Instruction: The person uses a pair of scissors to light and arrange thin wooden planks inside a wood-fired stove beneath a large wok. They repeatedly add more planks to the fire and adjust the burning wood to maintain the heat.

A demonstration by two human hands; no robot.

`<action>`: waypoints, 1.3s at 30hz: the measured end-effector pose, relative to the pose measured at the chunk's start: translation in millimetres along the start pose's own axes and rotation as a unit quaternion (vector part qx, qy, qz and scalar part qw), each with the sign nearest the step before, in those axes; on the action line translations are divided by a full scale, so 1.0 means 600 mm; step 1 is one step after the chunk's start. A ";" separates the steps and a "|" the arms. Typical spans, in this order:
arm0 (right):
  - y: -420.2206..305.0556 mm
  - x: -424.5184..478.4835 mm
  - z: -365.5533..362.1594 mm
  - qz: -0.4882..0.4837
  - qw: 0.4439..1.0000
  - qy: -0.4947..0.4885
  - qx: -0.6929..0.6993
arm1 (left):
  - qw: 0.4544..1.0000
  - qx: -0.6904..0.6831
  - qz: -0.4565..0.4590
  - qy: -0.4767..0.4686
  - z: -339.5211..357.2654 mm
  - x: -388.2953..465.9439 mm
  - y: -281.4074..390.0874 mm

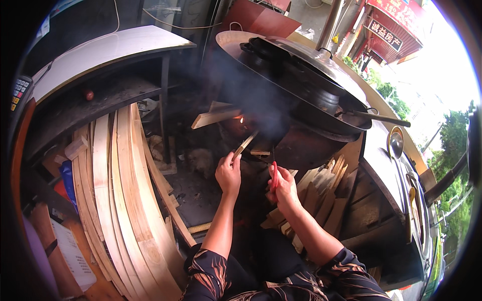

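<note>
Between the fingers of my left hand point(229, 175) is a thin strip of wood point(246, 143), its far end reaching toward the smoky mouth of a wood-fired stove point(305, 147). My right hand point(284, 188) grips a red-handled tool point(275, 176); its thin dark end points at the stove, but smoke and shadow hide its kind. A small flame point(241, 120) burns at the opening, beside wooden boards point(214, 117) that stick out to the left. A short wood piece point(260, 152) lies at the opening between my hands. Smoke rises in front of a large wok point(293, 94).
Long wooden planks point(128, 169) lean under a white-topped table point(113, 43) at left. Split wood point(320, 188) is stacked below the stove at right. A ladle point(396, 145) lies on the right-hand counter, and a long handle point(380, 118) juts from the wok.
</note>
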State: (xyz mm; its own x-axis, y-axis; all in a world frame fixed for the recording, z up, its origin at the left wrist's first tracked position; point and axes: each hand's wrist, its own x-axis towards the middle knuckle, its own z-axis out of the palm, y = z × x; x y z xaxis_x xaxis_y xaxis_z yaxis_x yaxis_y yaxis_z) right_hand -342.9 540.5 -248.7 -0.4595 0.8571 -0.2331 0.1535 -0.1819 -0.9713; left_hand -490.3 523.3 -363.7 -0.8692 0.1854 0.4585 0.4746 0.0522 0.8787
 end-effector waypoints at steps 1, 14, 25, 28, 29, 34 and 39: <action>-0.001 -0.002 -0.001 -0.002 1.000 0.003 -0.012 | 1.000 0.002 0.003 0.002 0.001 -0.001 -0.002; -0.005 0.015 -0.017 0.022 0.997 0.016 -0.077 | 1.000 -0.001 -0.012 -0.010 -0.003 0.000 0.010; 0.003 0.014 -0.019 0.011 0.996 0.021 -0.084 | 1.000 0.014 0.001 -0.003 -0.001 -0.008 0.012; 0.004 0.012 -0.018 0.011 0.996 0.020 -0.081 | 1.000 0.017 0.000 -0.003 -0.001 -0.008 0.011; 0.004 0.012 -0.017 0.011 0.997 0.021 -0.080 | 1.000 0.022 -0.001 -0.004 -0.002 -0.008 0.012; 0.004 0.009 -0.013 0.021 0.997 0.039 -0.070 | 0.999 0.036 -0.014 -0.006 -0.001 -0.005 0.011; 0.003 0.004 -0.018 0.032 0.998 0.013 -0.050 | 0.999 0.030 -0.029 -0.005 -0.003 0.001 0.006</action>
State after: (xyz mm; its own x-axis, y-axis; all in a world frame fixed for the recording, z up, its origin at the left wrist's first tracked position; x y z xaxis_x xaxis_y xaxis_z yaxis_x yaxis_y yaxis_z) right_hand -334.4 547.6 -250.6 -0.4241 0.8572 -0.2923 0.2689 -0.1890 -0.9445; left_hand -489.5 521.8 -359.8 -0.8940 0.1903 0.4058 0.4315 0.1212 0.8939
